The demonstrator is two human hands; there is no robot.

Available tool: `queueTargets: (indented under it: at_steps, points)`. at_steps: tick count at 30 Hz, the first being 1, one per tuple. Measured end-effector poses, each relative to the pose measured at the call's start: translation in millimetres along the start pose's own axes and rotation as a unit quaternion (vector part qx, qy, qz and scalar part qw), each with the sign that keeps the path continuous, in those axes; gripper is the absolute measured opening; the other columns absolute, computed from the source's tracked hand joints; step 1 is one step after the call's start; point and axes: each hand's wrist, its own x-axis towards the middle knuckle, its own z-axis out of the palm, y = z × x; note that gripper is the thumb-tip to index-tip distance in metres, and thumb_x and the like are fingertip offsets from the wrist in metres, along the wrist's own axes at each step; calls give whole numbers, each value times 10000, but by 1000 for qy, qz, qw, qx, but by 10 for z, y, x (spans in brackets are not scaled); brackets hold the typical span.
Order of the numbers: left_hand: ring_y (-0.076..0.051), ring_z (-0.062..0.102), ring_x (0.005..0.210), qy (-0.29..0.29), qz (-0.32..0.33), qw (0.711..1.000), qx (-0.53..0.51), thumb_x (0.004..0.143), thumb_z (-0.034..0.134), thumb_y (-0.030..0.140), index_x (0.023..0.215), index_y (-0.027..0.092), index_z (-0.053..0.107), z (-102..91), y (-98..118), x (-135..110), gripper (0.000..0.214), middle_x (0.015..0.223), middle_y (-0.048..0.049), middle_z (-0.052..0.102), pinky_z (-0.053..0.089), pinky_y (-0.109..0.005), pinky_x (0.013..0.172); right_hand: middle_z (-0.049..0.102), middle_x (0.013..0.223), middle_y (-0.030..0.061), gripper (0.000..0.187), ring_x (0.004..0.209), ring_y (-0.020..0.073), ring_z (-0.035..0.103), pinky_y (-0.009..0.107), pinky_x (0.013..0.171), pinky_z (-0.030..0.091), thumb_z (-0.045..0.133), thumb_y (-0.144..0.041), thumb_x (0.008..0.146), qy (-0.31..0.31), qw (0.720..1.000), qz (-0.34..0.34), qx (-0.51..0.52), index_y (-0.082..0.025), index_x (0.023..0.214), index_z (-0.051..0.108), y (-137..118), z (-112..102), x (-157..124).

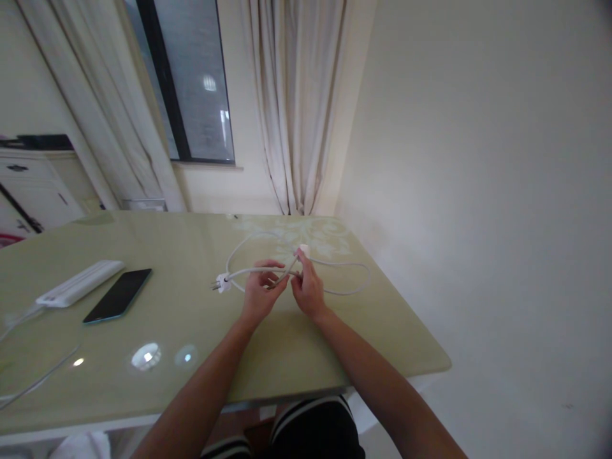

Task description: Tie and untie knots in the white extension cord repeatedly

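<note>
Both my hands are closed on a white power cord (243, 271), just above the middle of the glossy table. My left hand (261, 290) pinches a bundled part of it. My right hand (309, 288) grips the same bundle from the right, its fingers nearly touching those of the left. Left of the hands, the cord's plug (222, 282) sticks out with its metal prongs pointing left. A small white block (305, 249) is just beyond my right fingertips. A thinner white cable (356, 264) loops out on the tabletop to both sides of the hands.
On the left of the pale green table (201, 242) lie a white power strip (83, 284) and a dark phone (118, 296). Another white cable (43, 377) runs near the front left. A wall (478, 191) borders the right side; curtains (301, 102) hang behind.
</note>
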Motion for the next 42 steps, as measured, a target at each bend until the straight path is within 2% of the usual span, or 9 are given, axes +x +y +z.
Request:
queueTargets:
  at_steps: [3,6,12,20,23,25,29,37,42]
  points:
    - [-71,568,582,2,20,1000,23,834,768,378,982,199,701,-19,56,-9,242,1069,-76,730,483,-198,506,475,1566,128,783,1351,255,559,363,1011,566,467,-71,866,1,1000,-17,-24,-225,1615,297,-36,-15,8]
    - [-112,617,670,17,35,999,34,828,773,402,912,196,729,-37,76,-10,227,1074,-91,742,508,-225,561,481,1566,107,779,1432,251,488,366,1042,556,460,-57,874,-5,999,-30,-38,-249,1614,308,-44,-30,12]
    - [-123,595,655,67,27,996,49,813,777,433,793,194,718,-62,46,13,246,824,-39,709,476,-229,566,511,1549,72,779,1388,237,540,336,983,593,467,-74,917,-22,998,-41,-48,-299,1636,270,-61,-19,9]
    - [-109,494,534,68,43,995,64,839,737,413,598,200,627,-66,159,34,340,587,7,596,419,-241,535,434,1609,67,783,1317,259,596,308,835,624,469,-120,966,-38,995,-54,-73,-344,1656,174,-78,26,-27]
    - [-110,492,515,37,31,997,65,856,716,405,559,201,611,-95,138,41,376,540,13,568,409,-241,530,390,1633,99,865,1044,215,709,276,718,613,634,-249,924,-66,996,-47,-38,-354,1651,178,-65,-2,-22]
    - [-111,497,498,-5,13,998,66,860,709,417,541,197,615,-117,101,46,399,522,7,576,399,-241,519,340,1652,144,1021,871,165,705,273,682,602,772,-379,835,-92,994,-52,23,-338,1653,162,-44,-20,-5]
    - [-119,526,493,-68,-22,996,57,842,715,448,576,184,654,-124,38,60,380,546,-11,623,387,-237,495,265,1671,199,1166,963,180,677,301,749,588,832,-491,764,-95,988,-54,111,-297,1658,110,7,-44,41]
    - [-140,621,618,-68,-25,996,46,818,736,424,750,185,752,-93,41,94,249,775,-45,737,462,-242,561,276,1672,163,1167,1217,275,584,388,859,578,832,-402,768,-49,995,-38,77,-304,1662,87,123,-143,121]
    - [-140,620,622,21,-12,997,78,814,758,445,785,204,763,-109,76,69,243,767,-29,741,469,-249,579,479,1551,115,943,1155,250,617,414,936,572,626,-151,868,-49,996,-66,23,-331,1657,142,117,-172,139]
